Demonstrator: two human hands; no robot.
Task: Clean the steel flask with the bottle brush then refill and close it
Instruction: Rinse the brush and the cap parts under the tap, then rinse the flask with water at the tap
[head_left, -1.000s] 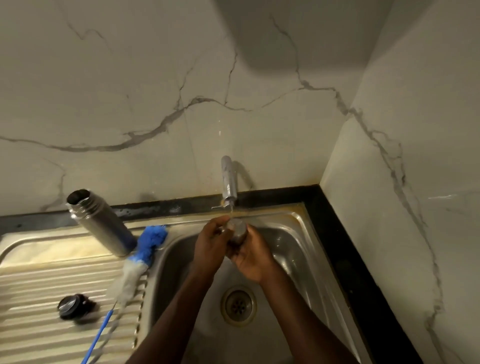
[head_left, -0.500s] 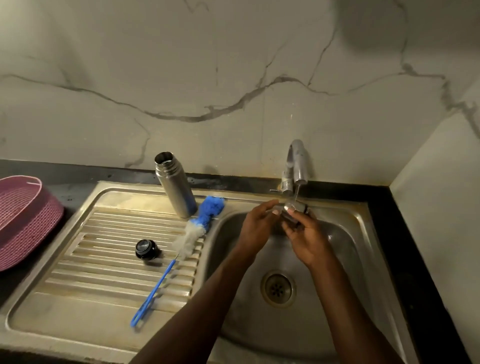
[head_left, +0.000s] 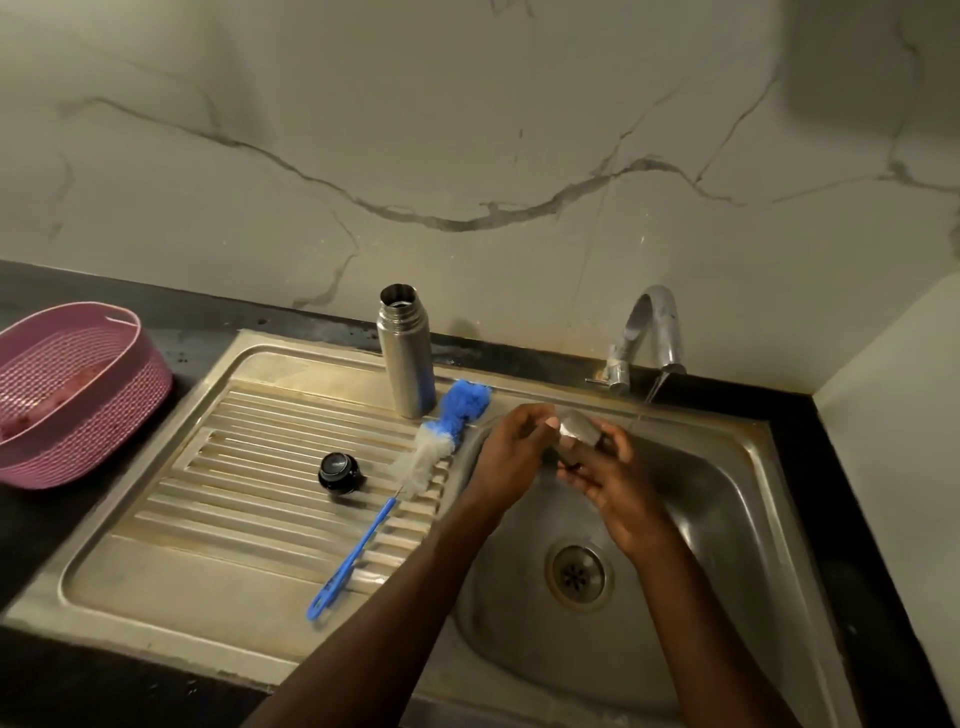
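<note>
One head-worn camera gave the only view. It looked forward and steeply down from above the sink (head_left: 727, 519), near enough that both forearms entered from the bottom edge. The drainboard (head_left: 218, 561) filled the lower left, the basin the lower right. The marble wall (head_left: 467, 130) took up the upper half, its lines bowed by the wide lens. A side wall (head_left: 893, 389) closed the right edge.

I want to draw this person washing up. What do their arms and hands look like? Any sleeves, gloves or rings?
Both arms are bare as far as the picture shows: no sleeves, no gloves. The left hand and right hand show no watch or bracelet at the wrists. Rings are hard to rule out, since the fingers are partly hidden.
</note>
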